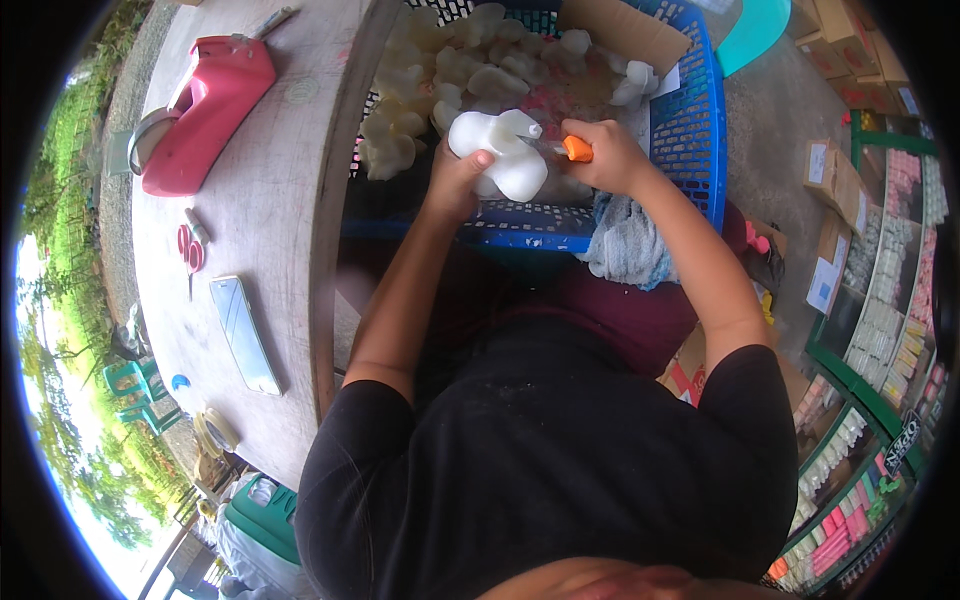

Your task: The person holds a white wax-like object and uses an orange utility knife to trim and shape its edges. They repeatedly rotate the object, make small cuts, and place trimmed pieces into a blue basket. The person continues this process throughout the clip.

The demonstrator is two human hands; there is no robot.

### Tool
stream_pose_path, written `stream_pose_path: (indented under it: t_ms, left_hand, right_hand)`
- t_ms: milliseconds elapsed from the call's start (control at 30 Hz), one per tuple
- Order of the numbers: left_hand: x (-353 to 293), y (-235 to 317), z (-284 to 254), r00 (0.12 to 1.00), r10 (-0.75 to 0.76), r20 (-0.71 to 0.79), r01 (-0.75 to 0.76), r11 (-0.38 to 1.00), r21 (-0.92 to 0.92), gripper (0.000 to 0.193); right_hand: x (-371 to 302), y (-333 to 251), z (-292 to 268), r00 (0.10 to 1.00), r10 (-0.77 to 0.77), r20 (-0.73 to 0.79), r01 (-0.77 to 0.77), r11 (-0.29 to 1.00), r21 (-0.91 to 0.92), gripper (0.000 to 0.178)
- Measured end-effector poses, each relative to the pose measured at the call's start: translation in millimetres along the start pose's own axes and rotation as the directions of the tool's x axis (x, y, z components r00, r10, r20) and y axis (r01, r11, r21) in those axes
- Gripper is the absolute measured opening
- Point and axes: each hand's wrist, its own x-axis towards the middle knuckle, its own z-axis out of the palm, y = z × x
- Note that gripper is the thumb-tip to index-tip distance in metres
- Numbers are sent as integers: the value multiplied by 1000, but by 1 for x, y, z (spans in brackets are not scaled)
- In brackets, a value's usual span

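The left hand (458, 184) pinched a glossy white lobed piece (520, 174), seemingly to steady it beside the orange-handled tool (577, 149) clasped in the right hand (612, 158), above a blue plastic basket (690, 135).

Blk short-slv tee (540, 450), few pale specks; maroon btms (625, 318); hands (608, 158) bare.

On the left-hand table (290, 170), scissors (190, 252) lie between the tape dispenser (218, 115) and the nearer phone (246, 335). Right of the table, the basket (702, 150) holds moulded pieces (497, 85), a cloth (630, 242) over its near rim; shelves (850, 382) stand farther right
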Motion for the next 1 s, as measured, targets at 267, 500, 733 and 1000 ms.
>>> stream_pose_path:
  t_ms: [267,500,733,1000]
  left_hand:
    - [-2,-10,-9,967,199,-162,-164,965,206,61]
    - [-3,3,-1,966,112,-235,-74,984,165,44]
    - [1,-10,-12,977,30,-212,-23,999,38,46]
    - [-1,-3,-4,961,166,-222,-103,957,273,43]
  right_hand:
    - [-1,-9,-1,991,104,79,-96,990,-105,17]
    - [5,-6,1,962,273,30,-255,928,-273,13]
    - [5,19,-10,931,353,-92,-361,927,-98,16]
    - [3,-6,3,999,31,21,-29,994,-107,17]
